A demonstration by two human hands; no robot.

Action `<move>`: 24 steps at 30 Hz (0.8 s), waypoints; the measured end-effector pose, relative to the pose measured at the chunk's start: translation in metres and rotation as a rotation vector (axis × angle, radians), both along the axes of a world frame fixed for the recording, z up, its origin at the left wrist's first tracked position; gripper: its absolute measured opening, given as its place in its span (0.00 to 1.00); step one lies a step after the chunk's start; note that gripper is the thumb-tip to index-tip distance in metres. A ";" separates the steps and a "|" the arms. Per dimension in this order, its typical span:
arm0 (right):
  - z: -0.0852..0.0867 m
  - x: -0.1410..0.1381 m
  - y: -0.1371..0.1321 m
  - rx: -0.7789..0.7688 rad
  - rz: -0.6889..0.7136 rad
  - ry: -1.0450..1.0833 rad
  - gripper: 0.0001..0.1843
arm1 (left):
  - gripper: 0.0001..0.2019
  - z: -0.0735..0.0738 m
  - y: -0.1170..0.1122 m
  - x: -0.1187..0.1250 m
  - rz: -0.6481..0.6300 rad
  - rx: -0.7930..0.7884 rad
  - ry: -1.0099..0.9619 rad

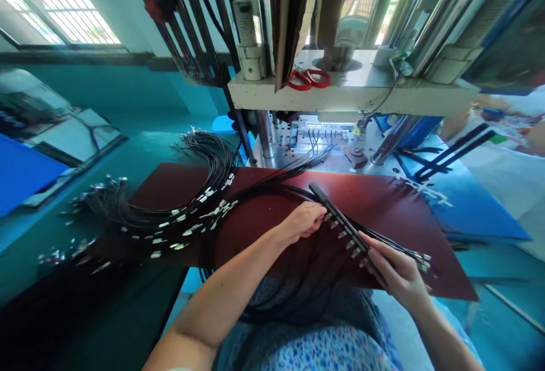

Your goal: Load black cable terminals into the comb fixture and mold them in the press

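Observation:
A long black holder bar (340,220) lies slantwise over the dark red board (392,201), with several metal-tipped black cables clipped along it. My right hand (394,272) grips the bar's near end, fingers closed round it. My left hand (304,220) rests by the bar's upper part, fingers curled and pinched at the connectors there. The cables trail from the bar down over my lap.
A big bundle of loose black cables with metal plugs (170,218) spreads over the board's left side and the green bench. Behind stands a press machine (340,90) with red scissors (309,79) on its plate and a fixture holding cables (323,135). Blue surface at right (468,201).

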State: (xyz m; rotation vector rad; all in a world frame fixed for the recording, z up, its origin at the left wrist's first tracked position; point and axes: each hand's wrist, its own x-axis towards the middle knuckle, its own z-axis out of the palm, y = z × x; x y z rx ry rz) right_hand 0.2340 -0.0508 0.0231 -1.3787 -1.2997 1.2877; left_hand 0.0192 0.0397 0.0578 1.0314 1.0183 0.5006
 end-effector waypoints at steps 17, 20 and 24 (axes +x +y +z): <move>0.016 0.021 0.019 0.192 -0.003 -1.045 0.15 | 0.16 0.040 0.075 0.005 0.114 1.046 1.231; 0.041 0.017 0.039 0.197 0.139 -1.401 0.13 | 0.21 0.020 0.093 -0.012 0.208 0.975 1.333; 0.071 0.006 0.128 0.421 0.168 -1.198 0.17 | 0.21 -0.007 0.104 -0.008 0.126 0.934 1.324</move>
